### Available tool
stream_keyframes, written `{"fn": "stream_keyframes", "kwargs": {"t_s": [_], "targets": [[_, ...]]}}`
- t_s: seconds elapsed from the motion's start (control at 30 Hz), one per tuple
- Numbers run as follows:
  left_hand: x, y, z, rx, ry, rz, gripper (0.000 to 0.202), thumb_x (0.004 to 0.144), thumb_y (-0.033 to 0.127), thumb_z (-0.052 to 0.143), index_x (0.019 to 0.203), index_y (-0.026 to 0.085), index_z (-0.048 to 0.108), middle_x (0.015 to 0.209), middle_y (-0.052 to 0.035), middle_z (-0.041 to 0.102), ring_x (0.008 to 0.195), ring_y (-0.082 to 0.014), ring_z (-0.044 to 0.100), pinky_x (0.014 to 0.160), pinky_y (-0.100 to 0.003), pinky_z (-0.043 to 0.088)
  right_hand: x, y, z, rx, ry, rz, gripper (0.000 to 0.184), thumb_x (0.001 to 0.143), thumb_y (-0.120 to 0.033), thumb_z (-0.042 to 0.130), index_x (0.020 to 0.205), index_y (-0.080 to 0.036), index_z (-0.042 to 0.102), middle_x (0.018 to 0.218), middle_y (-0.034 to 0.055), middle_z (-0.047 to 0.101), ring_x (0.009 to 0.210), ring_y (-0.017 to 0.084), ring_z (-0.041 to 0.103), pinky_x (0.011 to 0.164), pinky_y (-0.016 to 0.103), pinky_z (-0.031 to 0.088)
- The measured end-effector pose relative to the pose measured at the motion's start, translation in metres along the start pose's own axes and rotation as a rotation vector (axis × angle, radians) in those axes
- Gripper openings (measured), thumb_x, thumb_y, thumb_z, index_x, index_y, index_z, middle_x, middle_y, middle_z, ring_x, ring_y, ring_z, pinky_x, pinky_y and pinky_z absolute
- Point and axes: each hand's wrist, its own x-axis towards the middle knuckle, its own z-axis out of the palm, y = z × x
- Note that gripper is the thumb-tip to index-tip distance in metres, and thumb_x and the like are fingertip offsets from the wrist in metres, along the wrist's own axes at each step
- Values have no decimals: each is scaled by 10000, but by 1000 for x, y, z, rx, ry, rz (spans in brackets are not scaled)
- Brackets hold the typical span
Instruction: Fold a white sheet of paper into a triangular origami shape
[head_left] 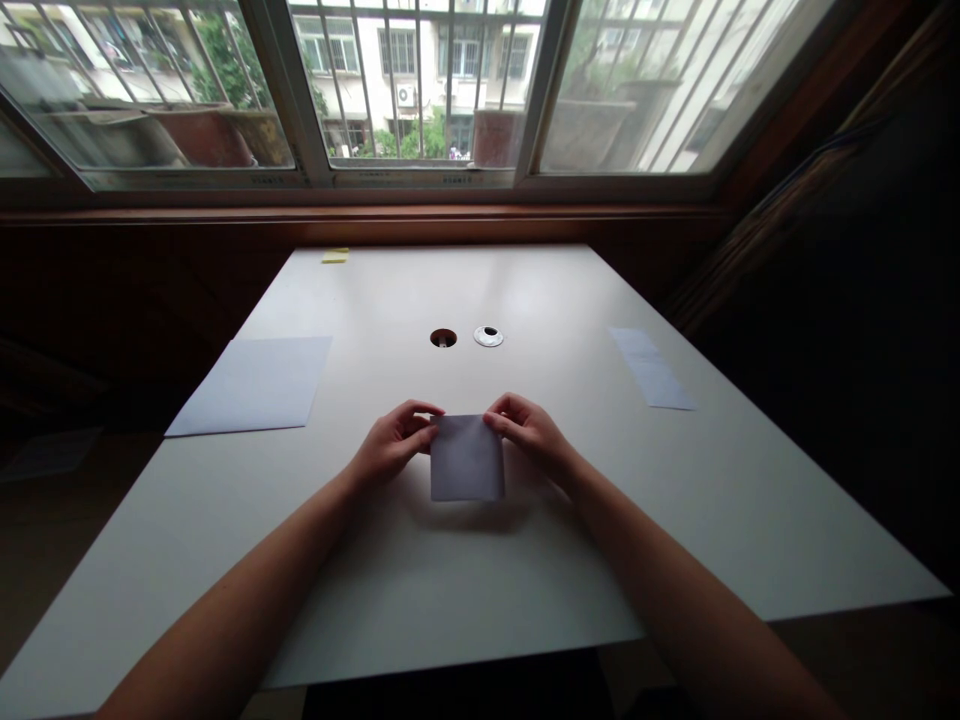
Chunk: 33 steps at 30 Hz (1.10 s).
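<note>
Between my two hands is a small, nearly square piece of folded paper [466,460], pale violet-grey in this light. My left hand [395,437] pinches its upper left corner between thumb and fingers. At the upper right corner, my right hand [528,430] grips it with the thumb on the near face. The paper is held tilted toward me, and its shadow falls on the white table [450,600] below. Its far side and the fingertips behind it are hidden.
A stack or sheet of white paper [251,388] lies at the left edge of the table, a narrow paper strip [651,368] at the right. Farther back are a round cable hole [443,338], a white grommet cover [489,337] and yellow sticky notes [335,256]. A window [420,90] stands behind.
</note>
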Motion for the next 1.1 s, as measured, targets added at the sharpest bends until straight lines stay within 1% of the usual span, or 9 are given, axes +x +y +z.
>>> {"fn": "stream_keyframes", "kwargs": {"t_s": [0.1, 0.2, 0.37, 0.53, 0.87, 0.93, 1.03, 1.1], "targets": [[0, -1, 0, 0, 0, -6, 374, 834, 395, 707, 1097, 150, 607, 824, -53, 691, 770, -179, 660, 703, -312, 565, 2, 2, 1, 100, 2, -7, 314, 786, -473, 723, 848, -214, 558, 781, -5, 595, 696, 149, 542, 633, 280, 422], [1, -2, 0, 7, 5, -6, 373, 838, 395, 702, 1101, 152, 601, 847, -60, 699, 788, -186, 667, 709, -318, 570, 3, 1, 2, 183, 28, -16, 354, 753, -431, 767, 916, -232, 523, 830, -10, 605, 743, 152, 571, 672, 285, 442], [2, -4, -1, 23, 16, -8, 364, 848, 385, 691, 1110, 150, 597, 858, -64, 701, 784, -182, 666, 712, -320, 575, 2, -2, 3, 217, 64, -14, 368, 737, -409, 784, 921, -230, 521, 841, -3, 615, 796, 162, 590, 732, 303, 461], [2, -4, -1, 22, 25, -22, 378, 842, 388, 695, 1120, 153, 594, 872, -68, 709, 785, -187, 673, 719, -332, 580, 2, -2, 2, 228, 109, -18, 359, 735, -406, 783, 906, -228, 522, 811, -8, 602, 764, 158, 574, 702, 302, 455], [2, -5, -1, -1, 31, -38, 404, 817, 404, 718, 1109, 151, 599, 861, -67, 711, 781, -191, 674, 710, -329, 579, 1, -5, 2, 254, 118, 0, 350, 725, -399, 787, 870, -225, 521, 786, -25, 554, 737, 145, 546, 677, 289, 446], [2, -4, 0, -3, 36, -39, 405, 826, 398, 711, 1120, 151, 586, 861, -66, 708, 783, -186, 671, 709, -321, 576, 1, -5, 2, 278, 106, 23, 357, 725, -406, 785, 902, -225, 534, 790, -24, 556, 734, 145, 549, 671, 286, 450], [1, -2, 1, -13, 47, -31, 433, 843, 386, 696, 1178, 158, 546, 845, -54, 699, 788, -179, 669, 715, -315, 573, 2, -4, 2, 316, 67, 86, 397, 739, -423, 772, 1012, -231, 557, 790, -22, 569, 721, 143, 552, 646, 273, 445], [0, -1, 2, -21, 57, -21, 461, 846, 385, 693, 1214, 165, 522, 836, -46, 697, 788, -178, 670, 720, -319, 573, 2, -5, 3, 316, 39, 126, 399, 744, -440, 767, 1026, -229, 579, 787, -19, 582, 711, 140, 551, 633, 263, 434]]}}
